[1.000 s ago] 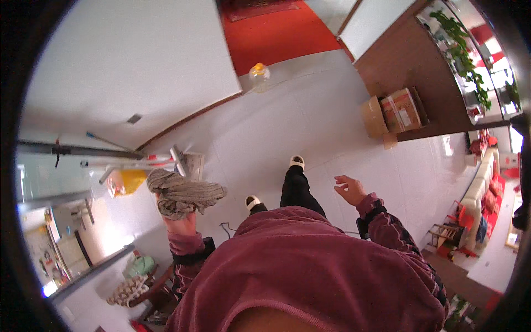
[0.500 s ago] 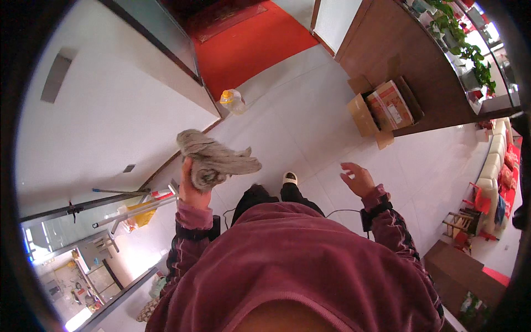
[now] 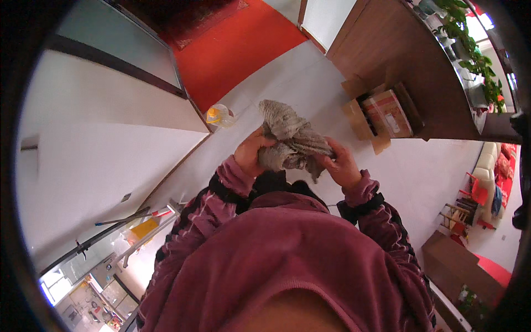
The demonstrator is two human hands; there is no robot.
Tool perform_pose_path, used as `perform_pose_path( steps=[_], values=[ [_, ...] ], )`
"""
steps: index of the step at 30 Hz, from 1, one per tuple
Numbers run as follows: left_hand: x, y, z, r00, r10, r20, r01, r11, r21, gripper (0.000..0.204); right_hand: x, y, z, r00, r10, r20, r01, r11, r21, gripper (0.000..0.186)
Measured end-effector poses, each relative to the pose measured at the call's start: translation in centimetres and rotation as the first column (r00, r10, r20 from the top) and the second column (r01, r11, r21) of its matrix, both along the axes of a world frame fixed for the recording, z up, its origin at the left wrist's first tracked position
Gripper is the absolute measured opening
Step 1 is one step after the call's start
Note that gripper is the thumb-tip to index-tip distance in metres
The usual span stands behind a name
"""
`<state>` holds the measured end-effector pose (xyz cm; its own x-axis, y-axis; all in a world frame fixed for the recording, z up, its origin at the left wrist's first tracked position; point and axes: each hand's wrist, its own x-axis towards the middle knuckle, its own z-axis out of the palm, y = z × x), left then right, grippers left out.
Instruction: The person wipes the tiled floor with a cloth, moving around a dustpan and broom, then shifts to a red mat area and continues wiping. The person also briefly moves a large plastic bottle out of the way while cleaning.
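Observation:
A crumpled grey-beige cloth (image 3: pixel 290 135), folded and twisted on itself, is held up in front of my body above the tiled floor. My left hand (image 3: pixel 252 150) is closed on its left side, the thumb lying over the fabric. At the cloth's right end my right hand (image 3: pixel 342 164) pinches an edge between thumb and fingers. Some of the fingers of both hands are hidden behind the cloth.
A clear bottle with a yellow cap (image 3: pixel 219 115) stands by the wall corner, near a red carpet (image 3: pixel 238 55). Further right, an open cardboard box (image 3: pixel 387 113) sits against a brown wooden panel. A cream sofa (image 3: pixel 485 174) and small stools (image 3: pixel 456 218) are at far right.
My left hand has carried the cloth rightward to the middle. My right hand, empty and apart before, has come inward and taken hold of the cloth's right end.

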<state>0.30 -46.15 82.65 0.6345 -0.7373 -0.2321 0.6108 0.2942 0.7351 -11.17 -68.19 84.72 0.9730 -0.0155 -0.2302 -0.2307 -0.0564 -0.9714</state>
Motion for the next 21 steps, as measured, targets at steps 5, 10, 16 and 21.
perform_pose_path(
  steps=[5, 10, 16, 21],
  values=[
    [6.6, -3.2, -0.1, 0.934, -0.090, -0.346, 0.038, 0.987, -0.154, 0.059, 4.5, -3.7, -0.7, 0.971, -0.228, 0.067, 0.216, 0.965, 0.150, 0.029],
    [10.6, -5.0, -1.8, 0.907, -0.065, -0.417, 0.086, 0.996, 0.033, 0.050, 7.9, -8.9, -2.9, 0.859, -0.501, -0.106, 0.512, 0.832, 0.215, 0.031],
    [12.8, -7.6, -6.5, 0.969, -0.002, -0.246, 0.124, 0.869, 0.480, 0.042, 11.8, -19.0, -8.7, 0.935, -0.319, -0.154, 0.295, 0.942, -0.159, 0.037],
    [14.6, -9.3, -12.0, 0.997, -0.064, -0.054, 0.083, 0.721, 0.688, 0.036, 17.4, -24.3, -15.5, 0.900, -0.018, -0.436, -0.113, 0.955, -0.272, 0.041]
  ],
)
